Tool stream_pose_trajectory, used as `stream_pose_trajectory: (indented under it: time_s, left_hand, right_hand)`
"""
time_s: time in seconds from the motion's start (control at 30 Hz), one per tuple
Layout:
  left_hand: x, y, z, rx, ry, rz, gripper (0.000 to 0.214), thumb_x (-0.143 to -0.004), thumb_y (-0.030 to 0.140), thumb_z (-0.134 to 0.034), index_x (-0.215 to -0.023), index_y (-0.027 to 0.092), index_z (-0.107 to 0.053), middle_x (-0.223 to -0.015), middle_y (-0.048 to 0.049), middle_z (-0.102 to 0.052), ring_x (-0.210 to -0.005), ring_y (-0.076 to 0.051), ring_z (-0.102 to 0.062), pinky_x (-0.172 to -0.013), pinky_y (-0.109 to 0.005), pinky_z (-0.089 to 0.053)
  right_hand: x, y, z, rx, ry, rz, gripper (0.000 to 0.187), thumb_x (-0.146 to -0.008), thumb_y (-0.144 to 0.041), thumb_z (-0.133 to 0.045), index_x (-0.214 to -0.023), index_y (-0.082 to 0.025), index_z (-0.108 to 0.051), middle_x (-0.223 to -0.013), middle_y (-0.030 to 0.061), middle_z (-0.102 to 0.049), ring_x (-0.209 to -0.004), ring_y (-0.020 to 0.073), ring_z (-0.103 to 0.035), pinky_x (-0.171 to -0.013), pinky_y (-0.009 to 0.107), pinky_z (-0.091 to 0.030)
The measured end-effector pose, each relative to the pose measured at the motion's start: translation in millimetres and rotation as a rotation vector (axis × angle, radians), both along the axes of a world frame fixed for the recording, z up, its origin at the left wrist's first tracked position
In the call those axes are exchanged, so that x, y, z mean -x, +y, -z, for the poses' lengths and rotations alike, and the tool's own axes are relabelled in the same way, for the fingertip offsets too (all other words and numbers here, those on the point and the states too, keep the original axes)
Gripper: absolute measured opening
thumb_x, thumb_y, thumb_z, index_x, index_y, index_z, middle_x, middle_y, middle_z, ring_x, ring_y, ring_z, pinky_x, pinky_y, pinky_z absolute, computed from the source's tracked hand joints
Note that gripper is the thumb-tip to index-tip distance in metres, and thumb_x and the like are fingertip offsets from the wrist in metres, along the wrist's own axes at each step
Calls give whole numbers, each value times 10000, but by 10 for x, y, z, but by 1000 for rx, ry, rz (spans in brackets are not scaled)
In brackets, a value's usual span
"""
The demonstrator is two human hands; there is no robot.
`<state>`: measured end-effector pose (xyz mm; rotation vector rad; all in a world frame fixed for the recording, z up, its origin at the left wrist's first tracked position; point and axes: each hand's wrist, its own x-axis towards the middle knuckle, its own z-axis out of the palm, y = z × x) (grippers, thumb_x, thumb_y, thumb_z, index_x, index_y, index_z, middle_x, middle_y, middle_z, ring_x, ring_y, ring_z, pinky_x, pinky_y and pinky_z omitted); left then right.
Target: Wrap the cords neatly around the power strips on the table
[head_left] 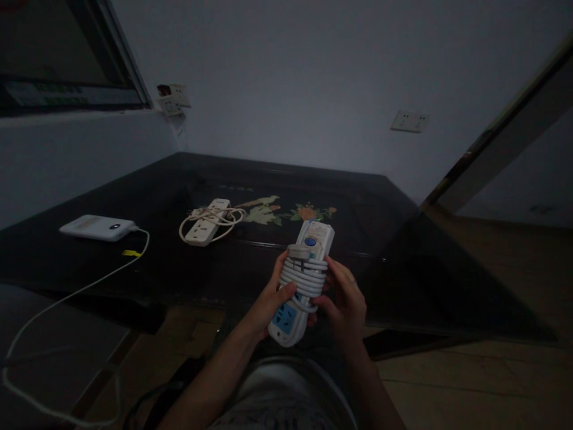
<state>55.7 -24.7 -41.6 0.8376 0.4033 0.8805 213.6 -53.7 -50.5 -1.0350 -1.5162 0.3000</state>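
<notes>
In front of me, at the near edge of the dark table, I hold a white power strip (pixel 321 232) with blue socket faces. Its grey-white cord (pixel 304 278) is wound several times around its middle, and the plug (pixel 299 251) lies on top of the coils. My left hand (pixel 274 295) is closed around the strip's left side, thumb pressed near the coils. On the other side, my right hand (pixel 344 298) has its fingers curled against the cord and the strip's edge. The fingertips beneath the strip are mostly hidden.
A second power strip (pixel 203 230) with a loosely looped cord lies on the black table (pixel 250 272). Further left is a white power bank-like device (pixel 98 227) with a cable trailing off the edge, near a yellow tag (pixel 131 253). Wall sockets (pixel 409 121) are behind.
</notes>
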Motion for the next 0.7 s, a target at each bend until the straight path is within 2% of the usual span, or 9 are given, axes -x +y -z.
stream_pose_trajectory:
  time_s: [0.2,0.3,0.4,0.5,0.57,0.63,0.7]
  left_hand:
    - [1,15,25,-3,52,-24,1000,-695,522,-719,-1431,380,-56,-1088,-97,-641,-549,-164,-643,-506,-303,-528]
    - [11,17,21,-8,61,-53,997,-677,517,-736,-1428,373,-97,-1100,-96,-629,-553,-158,-640,-506,-297,-529]
    - [8,14,-2,-2,83,-97,999,-671,506,-741,-1426,379,-100,-1184,-115,-586,-587,-166,-644,-518,-315,-540]
    - [4,11,-41,-43,157,-170,939,-698,472,-728,-1421,396,-132,-1371,-118,-448,-849,-249,-662,-646,-365,-567]
    - [4,11,-62,-157,214,-242,877,-718,451,-716,-1416,365,-193,-1462,-97,-340,-1110,-302,-566,-818,-387,-540]
    - [5,13,-67,-272,261,-292,810,-751,449,-685,-1412,314,-237,-1492,-87,-294,-1268,-305,-433,-965,-383,-459]
    - [2,16,-58,-326,292,-307,761,-787,449,-646,-1410,281,-243,-1486,-89,-306,-1311,-289,-384,-1030,-380,-396]
  right_hand:
    - [41,17,-19,-80,-115,119,449,-841,-279,-633,-1282,-313,-552,-1175,75,-639,-1071,252,-612,-879,405,-535]
    - [46,26,24,-69,-88,100,451,-835,-269,-640,-1277,-311,-557,-1196,78,-632,-1091,251,-604,-888,407,-532]
    - [49,40,45,17,20,13,461,-827,-273,-650,-1278,-301,-557,-1259,84,-600,-1152,255,-570,-893,401,-532]
    - [74,48,34,154,200,-169,517,-843,-287,-625,-1341,-284,-487,-1354,98,-525,-1201,256,-540,-915,403,-525]
    - [103,49,31,204,319,-272,585,-844,-298,-620,-1391,-268,-415,-1405,111,-469,-1228,261,-518,-957,419,-500]
    - [131,45,43,223,386,-293,629,-836,-285,-628,-1412,-255,-377,-1432,119,-434,-1256,264,-490,-992,425,-472]
    - [149,38,61,242,389,-259,622,-843,-258,-619,-1413,-259,-369,-1441,113,-421,-1268,256,-476,-1001,419,-467]
